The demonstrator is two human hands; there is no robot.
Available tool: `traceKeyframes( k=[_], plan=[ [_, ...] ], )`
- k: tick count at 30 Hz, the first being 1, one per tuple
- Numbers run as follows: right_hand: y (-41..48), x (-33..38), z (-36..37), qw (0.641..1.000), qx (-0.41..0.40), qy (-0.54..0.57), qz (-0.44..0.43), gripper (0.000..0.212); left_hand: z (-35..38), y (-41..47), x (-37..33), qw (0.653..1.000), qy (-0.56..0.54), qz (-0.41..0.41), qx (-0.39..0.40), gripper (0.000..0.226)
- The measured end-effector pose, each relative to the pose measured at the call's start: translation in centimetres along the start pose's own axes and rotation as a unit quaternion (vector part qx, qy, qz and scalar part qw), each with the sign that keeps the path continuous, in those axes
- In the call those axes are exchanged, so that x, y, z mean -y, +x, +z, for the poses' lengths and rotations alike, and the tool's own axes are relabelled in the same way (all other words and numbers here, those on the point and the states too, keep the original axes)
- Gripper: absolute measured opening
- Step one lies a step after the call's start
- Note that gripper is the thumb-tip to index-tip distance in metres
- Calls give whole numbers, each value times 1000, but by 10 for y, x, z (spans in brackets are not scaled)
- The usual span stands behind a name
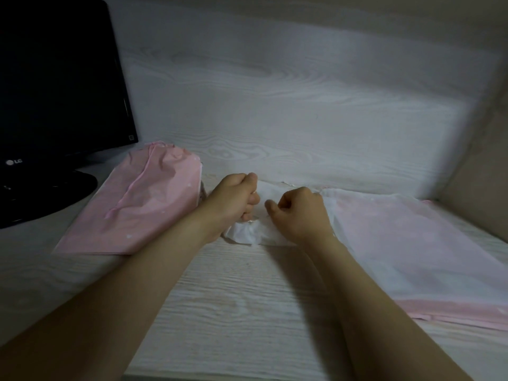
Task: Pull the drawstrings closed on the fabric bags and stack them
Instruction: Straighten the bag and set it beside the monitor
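Left hand (pixel 236 198): clenched in a fist at centre, gripping the bunched mouth of the white bag.
Right hand (pixel 301 213): curled, knuckles up, resting on the white bag just right of the left hand; cannot tell whether a drawstring is pinched inside.
White bag (pixel 247 233): flat on the bench between and under both hands, puckered at its left end, running right beneath the right hand.
Pink bag (pixel 143 204): on the bench left of the hands, just beside the left forearm, gathered at its far end, with a pink cord lying along it and layered edges at its near end.
Pale pink bags (pixel 398 243): spread flat in a layered pile at right, reaching the near right.
Monitor (pixel 55 92): black, dark-screened, far left, behind the pink bag.
Bench (pixel 233 298): whitish wood grain, carrying everything.
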State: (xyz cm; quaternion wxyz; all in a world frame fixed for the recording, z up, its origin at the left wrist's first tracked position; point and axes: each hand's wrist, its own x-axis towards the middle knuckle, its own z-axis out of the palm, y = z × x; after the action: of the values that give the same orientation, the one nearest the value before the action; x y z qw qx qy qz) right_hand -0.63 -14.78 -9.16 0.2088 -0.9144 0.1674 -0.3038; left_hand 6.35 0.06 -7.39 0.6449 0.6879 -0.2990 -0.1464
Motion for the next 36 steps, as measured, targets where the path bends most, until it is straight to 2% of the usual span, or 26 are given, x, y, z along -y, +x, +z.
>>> traceKeyframes(
  k=[2,5,8,10,13,16,21,27,33,36],
  plan=[
    [0,1,-4,999,-51,3,13,51,1,0,2,1000,23,-3,19,32],
    [3,4,-13,989,-81,121,37,51,2,-1,4,998,51,-1,39,32],
    [3,10,-20,968,-33,248,25,30,4,-1,6,995,90,0,52,30],
    [1,12,-21,961,13,276,-13,12,6,-1,7,994,99,0,51,28],
    [0,11,-18,969,27,231,-80,13,4,-2,7,993,112,-1,36,26],
    [-1,11,-19,971,5,195,-136,19,3,-2,4,995,98,-5,13,23],
    [1,6,-15,967,-45,124,-219,21,2,-2,-1,999,36,-30,23,14],
    [3,5,-12,975,-50,84,-201,1,0,1,2,998,19,-51,25,12],
    [-2,11,-16,973,-12,161,-163,11,2,1,1,998,47,-23,36,22],
    [-1,7,-11,978,-11,139,-158,11,1,-1,2,997,74,4,32,16]
  ],
)
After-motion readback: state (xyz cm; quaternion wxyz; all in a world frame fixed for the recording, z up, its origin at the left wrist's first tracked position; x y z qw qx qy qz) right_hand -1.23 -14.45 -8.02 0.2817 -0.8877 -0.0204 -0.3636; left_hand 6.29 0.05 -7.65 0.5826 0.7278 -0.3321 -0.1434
